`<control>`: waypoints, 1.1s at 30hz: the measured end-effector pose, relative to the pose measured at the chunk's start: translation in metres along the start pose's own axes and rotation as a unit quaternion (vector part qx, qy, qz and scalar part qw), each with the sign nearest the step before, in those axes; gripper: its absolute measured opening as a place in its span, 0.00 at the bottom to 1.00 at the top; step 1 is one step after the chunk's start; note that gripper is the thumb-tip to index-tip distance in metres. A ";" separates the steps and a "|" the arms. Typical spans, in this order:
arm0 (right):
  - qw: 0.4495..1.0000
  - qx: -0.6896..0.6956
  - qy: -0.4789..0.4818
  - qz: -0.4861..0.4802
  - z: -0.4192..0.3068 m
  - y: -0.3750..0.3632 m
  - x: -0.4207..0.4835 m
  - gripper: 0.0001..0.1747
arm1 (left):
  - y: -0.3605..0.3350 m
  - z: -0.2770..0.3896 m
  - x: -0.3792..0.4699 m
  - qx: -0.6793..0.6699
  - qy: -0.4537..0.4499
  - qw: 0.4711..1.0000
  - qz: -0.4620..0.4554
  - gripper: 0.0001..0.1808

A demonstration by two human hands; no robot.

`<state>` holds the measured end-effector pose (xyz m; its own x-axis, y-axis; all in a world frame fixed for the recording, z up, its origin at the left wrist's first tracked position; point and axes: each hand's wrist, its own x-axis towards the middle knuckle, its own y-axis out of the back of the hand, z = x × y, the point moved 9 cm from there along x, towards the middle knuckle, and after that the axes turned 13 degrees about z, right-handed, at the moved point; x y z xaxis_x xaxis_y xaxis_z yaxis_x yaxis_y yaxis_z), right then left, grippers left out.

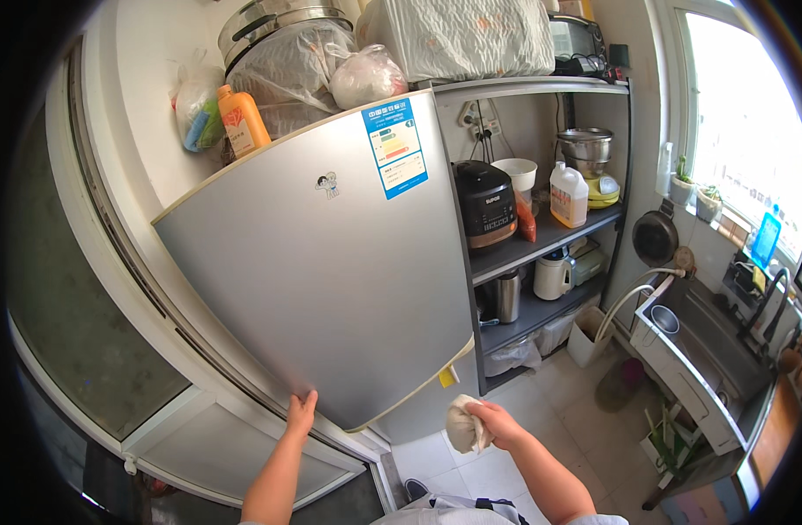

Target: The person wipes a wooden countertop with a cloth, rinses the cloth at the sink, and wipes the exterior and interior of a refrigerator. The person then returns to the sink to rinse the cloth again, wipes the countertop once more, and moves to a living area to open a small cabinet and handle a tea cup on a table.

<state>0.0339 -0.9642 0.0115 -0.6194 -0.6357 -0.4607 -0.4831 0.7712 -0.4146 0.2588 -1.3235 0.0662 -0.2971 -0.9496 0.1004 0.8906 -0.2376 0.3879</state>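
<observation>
In front of me stands a silver-grey refrigerator with its large upper door [309, 275] facing me. My left hand [301, 415] grips that door's left edge near its lower corner, thumb on the front face and fingers partly hidden around the side. A crumpled off-white cloth [465, 425] is bunched in my right hand [496, 423], held apart from the door, to the right of its lower edge. The door carries a blue-and-white energy label [394, 149] and a small cartoon sticker [327, 185]. A yellow tag [448, 376] shows under the door's lower edge.
An orange bottle [242, 123] and plastic-wrapped items stand atop the refrigerator. Beside it, a metal shelf [545, 252] holds a black rice cooker [485, 207] and a jug [568, 195]. At right are a sink [709, 341] and a white bin [588, 338]; a sliding door frame [197, 354] runs along the left.
</observation>
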 end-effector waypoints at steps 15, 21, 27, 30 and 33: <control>0.929 0.367 0.030 0.029 -0.027 0.057 -0.006 0.21 | -0.029 -0.024 0.151 0.247 -0.002 0.968 0.039 0.27; 0.877 0.468 0.104 -0.037 -0.075 0.050 -0.041 0.22 | -0.090 -0.046 0.109 0.030 0.063 0.990 -0.126 0.19; 0.937 0.332 0.108 0.025 -0.060 0.029 -0.045 0.27 | -0.232 0.092 -0.169 -0.122 -0.011 0.830 -0.544 0.34; 0.975 0.176 0.128 0.050 -0.052 0.025 -0.068 0.23 | -0.262 0.120 -0.228 -0.124 -0.092 0.778 -0.609 0.28; 0.961 -0.020 0.194 0.195 -0.041 0.074 -0.103 0.19 | -0.288 0.102 -0.253 -0.019 -0.061 0.736 -0.674 0.24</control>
<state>0.0360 -0.8402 0.0601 -0.9388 -0.2431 -0.2441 -0.1855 0.9537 -0.2366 0.0425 -0.9942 0.0224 -0.9463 0.1780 -0.2699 -0.2323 -0.9550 0.1846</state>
